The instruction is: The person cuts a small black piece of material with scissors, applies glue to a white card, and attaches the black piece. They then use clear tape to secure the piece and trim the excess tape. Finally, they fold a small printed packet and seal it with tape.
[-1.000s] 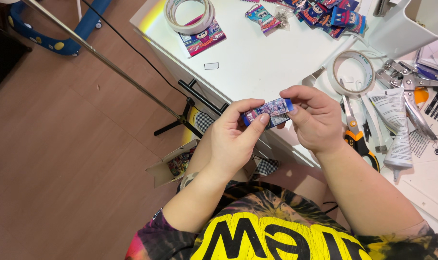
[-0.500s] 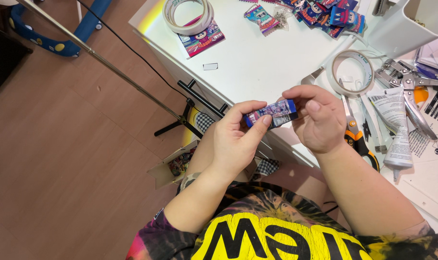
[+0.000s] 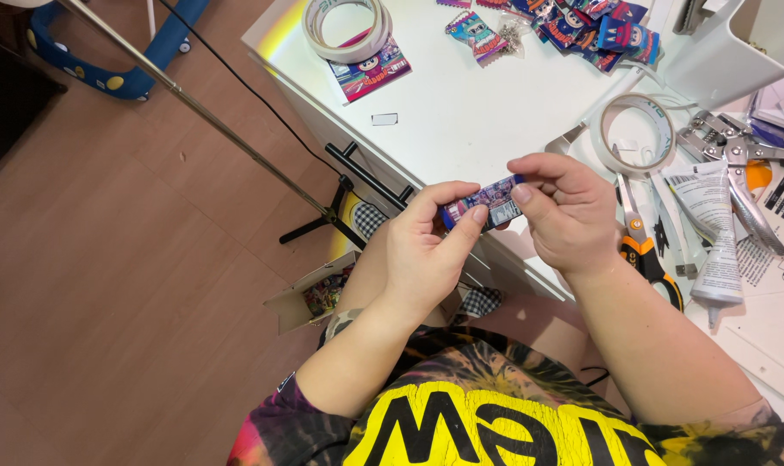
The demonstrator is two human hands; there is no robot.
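2 hands, left hand (image 3: 426, 255) and right hand (image 3: 564, 211), fingers pinching glossy rectangular printed card (image 3: 487, 203).

small packet (image 3: 487, 204) | purple-blue, printed, flat | lying level | above white table edge

Both hands (image 3: 495, 233) pinch a small purple packet (image 3: 485, 201) over white table (image 3: 461, 121)
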